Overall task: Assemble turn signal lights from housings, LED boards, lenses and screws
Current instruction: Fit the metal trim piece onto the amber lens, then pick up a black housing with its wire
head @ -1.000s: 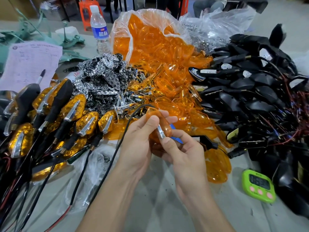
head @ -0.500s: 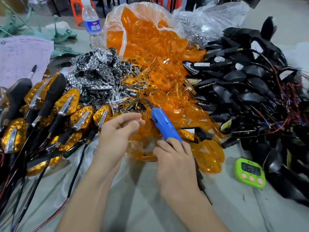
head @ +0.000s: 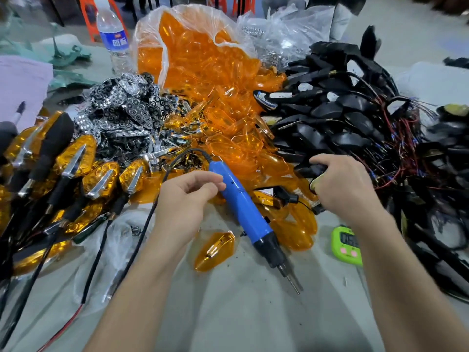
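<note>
My right hand (head: 342,191) reaches to the near edge of the heap of black housings (head: 355,118) and is closed on one black housing (head: 308,171). My left hand (head: 187,201) hovers over the table with fingers loosely curled and holds nothing; its fingertips are beside the upper end of the blue electric screwdriver (head: 243,212). The screwdriver lies on the table with its bit pointing toward me. An orange lens with a chrome strip (head: 215,250) lies loose just left of it.
Loose orange lenses (head: 193,62) spill from a clear bag at the back. Chrome reflector boards (head: 127,107) are piled left of centre, and finished amber lights (head: 76,168) with wires lie at far left. A green timer (head: 346,246), a water bottle (head: 114,36) and a bag of screws (head: 281,39) are nearby.
Both hands held the lens a second ago, then my right hand held the screwdriver. Now lens and screwdriver lie on the table, and my right hand has moved right onto a black housing.
</note>
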The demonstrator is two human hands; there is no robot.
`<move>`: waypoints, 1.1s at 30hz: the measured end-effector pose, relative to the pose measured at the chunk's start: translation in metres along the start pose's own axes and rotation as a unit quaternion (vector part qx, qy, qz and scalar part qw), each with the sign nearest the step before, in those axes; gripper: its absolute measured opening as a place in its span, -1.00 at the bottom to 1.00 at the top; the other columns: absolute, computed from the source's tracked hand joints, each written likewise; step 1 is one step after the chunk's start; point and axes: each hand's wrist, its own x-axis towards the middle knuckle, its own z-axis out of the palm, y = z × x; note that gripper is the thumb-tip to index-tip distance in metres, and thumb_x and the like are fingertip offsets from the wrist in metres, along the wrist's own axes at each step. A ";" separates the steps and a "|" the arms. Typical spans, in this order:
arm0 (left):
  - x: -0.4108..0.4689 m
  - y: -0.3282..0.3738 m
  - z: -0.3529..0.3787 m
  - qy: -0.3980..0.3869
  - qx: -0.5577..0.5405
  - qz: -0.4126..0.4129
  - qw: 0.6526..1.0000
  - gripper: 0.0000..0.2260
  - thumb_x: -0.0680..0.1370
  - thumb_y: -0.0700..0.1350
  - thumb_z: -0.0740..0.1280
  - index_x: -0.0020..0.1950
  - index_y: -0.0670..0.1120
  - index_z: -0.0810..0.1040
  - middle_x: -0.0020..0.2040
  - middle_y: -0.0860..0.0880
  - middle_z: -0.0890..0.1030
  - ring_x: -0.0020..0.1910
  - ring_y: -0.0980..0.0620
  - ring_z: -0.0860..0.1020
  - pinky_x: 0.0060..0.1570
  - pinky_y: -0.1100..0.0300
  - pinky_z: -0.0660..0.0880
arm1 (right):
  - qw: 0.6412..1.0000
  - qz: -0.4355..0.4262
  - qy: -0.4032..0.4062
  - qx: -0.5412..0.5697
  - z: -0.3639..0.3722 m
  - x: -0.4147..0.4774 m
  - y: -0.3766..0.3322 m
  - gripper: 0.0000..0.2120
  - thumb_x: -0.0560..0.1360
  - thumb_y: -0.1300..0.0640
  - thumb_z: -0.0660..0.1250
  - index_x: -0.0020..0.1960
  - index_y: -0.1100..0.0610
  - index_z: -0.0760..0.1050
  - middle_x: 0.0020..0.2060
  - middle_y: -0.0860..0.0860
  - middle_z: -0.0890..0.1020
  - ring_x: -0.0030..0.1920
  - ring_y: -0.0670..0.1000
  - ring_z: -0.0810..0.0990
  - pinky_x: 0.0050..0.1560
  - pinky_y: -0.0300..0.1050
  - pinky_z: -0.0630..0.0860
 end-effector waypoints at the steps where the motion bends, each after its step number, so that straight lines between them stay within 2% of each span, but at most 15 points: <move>1: 0.001 0.003 0.004 -0.003 0.002 0.001 1.000 -0.67 0.57 -0.29 0.42 -0.12 0.16 0.76 -0.10 0.06 0.76 0.06 0.04 0.70 0.16 0.05 0.59 | 0.999 0.007 -0.035 -0.033 -0.003 0.009 0.006 -0.48 0.49 0.33 0.29 0.37 -0.04 0.60 0.17 0.12 0.68 0.09 0.21 0.60 0.13 0.06 0.55; 5: 0.007 0.014 0.020 -0.029 0.002 0.009 1.000 -0.72 0.58 -0.30 0.39 -0.10 0.06 0.77 -0.12 0.05 0.77 0.01 0.12 0.70 0.19 0.01 0.57 | 0.994 0.011 -0.097 -0.052 -0.006 0.031 0.031 -0.51 0.53 0.28 0.27 0.38 -0.10 0.56 0.14 0.11 0.62 -0.07 0.12 0.52 -0.11 -0.05 0.48; 9: 0.011 0.018 0.034 -0.048 0.010 0.010 0.999 -0.73 0.60 -0.28 0.39 -0.08 0.07 0.75 -0.12 0.08 0.76 -0.04 0.20 0.68 0.03 0.13 0.53 | 0.996 -0.009 -0.084 -0.023 -0.004 0.040 0.041 -0.61 0.54 0.23 0.38 0.31 -0.06 0.62 0.21 0.07 0.67 0.08 0.15 0.61 0.05 -0.09 0.49; 11: 0.013 0.020 0.040 -0.056 0.013 0.007 0.998 -0.74 0.60 -0.28 0.39 -0.08 0.07 0.75 -0.12 0.09 0.76 -0.05 0.23 0.67 -0.03 0.19 0.49 | 0.999 -0.031 -0.007 0.012 -0.008 0.039 0.038 -0.77 0.52 0.21 0.43 0.10 -0.04 0.70 0.01 0.01 0.74 0.06 0.13 0.66 0.14 -0.05 0.51; 13: 0.015 0.021 0.045 -0.063 0.010 0.007 0.998 -0.73 0.60 -0.28 0.39 -0.10 0.07 0.75 -0.13 0.09 0.76 -0.06 0.23 0.68 -0.03 0.18 0.48 | 0.990 -0.068 0.122 -0.002 -0.011 0.039 0.031 -0.89 0.50 0.15 0.46 -0.07 -0.05 0.70 -0.19 -0.05 0.73 -0.04 0.10 0.66 0.24 0.05 0.43; 15: 0.015 0.024 0.049 -0.064 0.009 0.010 0.998 -0.71 0.60 -0.29 0.39 -0.12 0.08 0.75 -0.14 0.08 0.76 -0.07 0.23 0.68 0.02 0.14 0.50 | 0.977 -0.067 0.202 0.000 -0.014 0.046 0.024 -0.84 0.49 0.16 0.48 0.04 -0.03 0.69 -0.15 -0.01 0.72 0.06 0.11 0.61 0.29 0.08 0.39; 16: 0.015 0.025 0.051 -0.064 0.012 0.011 0.998 -0.71 0.60 -0.29 0.39 -0.12 0.08 0.75 -0.14 0.09 0.76 -0.07 0.22 0.69 0.06 0.11 0.52 | 0.979 -0.045 0.198 0.006 -0.016 0.052 0.020 -0.70 0.48 0.22 0.47 0.19 0.02 0.65 -0.07 0.05 0.70 0.18 0.15 0.56 0.28 0.06 0.41; 18: 0.016 0.026 0.054 -0.064 0.018 0.011 0.998 -0.72 0.60 -0.29 0.39 -0.12 0.08 0.75 -0.15 0.09 0.76 -0.07 0.22 0.69 0.12 0.06 0.54 | 0.992 0.001 0.128 -0.003 -0.015 0.063 0.018 -0.50 0.46 0.37 0.43 0.38 0.15 0.51 0.11 0.18 0.64 0.32 0.24 0.45 0.27 0.10 0.45; 20: 0.017 0.027 0.054 -0.066 0.021 0.013 0.997 -0.72 0.60 -0.28 0.40 -0.12 0.08 0.75 -0.15 0.10 0.76 -0.07 0.23 0.69 0.12 0.04 0.54 | 0.997 0.019 0.066 -0.027 -0.014 0.068 0.022 -0.52 0.49 0.39 0.38 0.39 0.19 0.48 0.19 0.23 0.61 0.30 0.27 0.47 0.24 0.11 0.45; 22: 0.018 0.027 0.053 -0.068 0.021 0.017 0.997 -0.72 0.60 -0.28 0.40 -0.12 0.09 0.75 -0.14 0.11 0.76 -0.07 0.24 0.69 0.11 0.05 0.53 | 0.997 -0.011 0.074 -0.013 -0.016 0.063 0.025 -0.58 0.54 0.35 0.34 0.38 0.16 0.52 0.19 0.21 0.63 0.26 0.26 0.53 0.21 0.08 0.46; 25: 0.021 0.026 0.054 -0.065 0.027 0.017 0.997 -0.73 0.60 -0.27 0.40 -0.10 0.09 0.75 -0.14 0.12 0.76 -0.07 0.25 0.68 0.12 0.06 0.53 | 0.978 -0.127 0.161 0.039 -0.026 0.048 0.011 -0.65 0.59 0.26 0.35 0.35 0.07 0.53 0.11 0.09 0.69 0.11 0.16 0.63 0.12 0.08 0.54; 27: 0.024 0.026 0.057 -0.068 0.029 0.018 0.997 -0.74 0.60 -0.26 0.40 -0.03 0.11 0.74 -0.09 0.15 0.76 -0.03 0.26 0.67 0.20 0.04 0.54 | 0.956 -0.200 0.186 0.102 -0.032 0.032 -0.015 -0.67 0.60 0.22 0.36 0.31 -0.02 0.45 -0.02 -0.03 0.67 -0.12 -0.05 0.63 -0.12 -0.06 0.58; 29: 0.024 0.028 0.061 -0.092 0.016 0.044 0.995 -0.68 0.60 -0.25 0.39 0.19 0.16 0.69 0.08 0.20 0.73 0.12 0.28 0.64 0.25 0.08 0.56 | 0.940 -0.242 0.134 0.199 -0.033 0.013 -0.045 -0.72 0.62 0.20 0.33 0.20 -0.08 0.33 -0.14 -0.16 0.63 -0.27 -0.18 0.62 -0.35 -0.36 0.48; 31: 0.023 0.031 0.062 -0.132 -0.039 0.091 0.986 -0.51 0.56 -0.25 0.35 0.43 0.15 0.55 0.28 0.19 0.65 0.30 0.22 0.59 0.23 0.16 0.60 | 0.930 -0.248 0.081 0.259 -0.025 0.001 -0.067 -0.73 0.60 0.14 0.38 0.07 -0.11 0.31 -0.21 -0.15 0.65 -0.25 -0.23 0.64 -0.32 -0.37 0.51; 33: 0.022 0.035 0.058 -0.151 -0.117 0.113 0.975 -0.45 0.51 -0.29 0.31 0.45 0.12 0.53 0.31 0.11 0.65 0.33 0.13 0.59 0.19 0.25 0.58 | 0.926 -0.208 0.029 0.313 -0.016 -0.003 -0.078 -0.72 0.51 0.13 0.48 -0.06 -0.12 0.39 -0.25 -0.14 0.66 -0.26 -0.18 0.64 -0.23 -0.21 0.56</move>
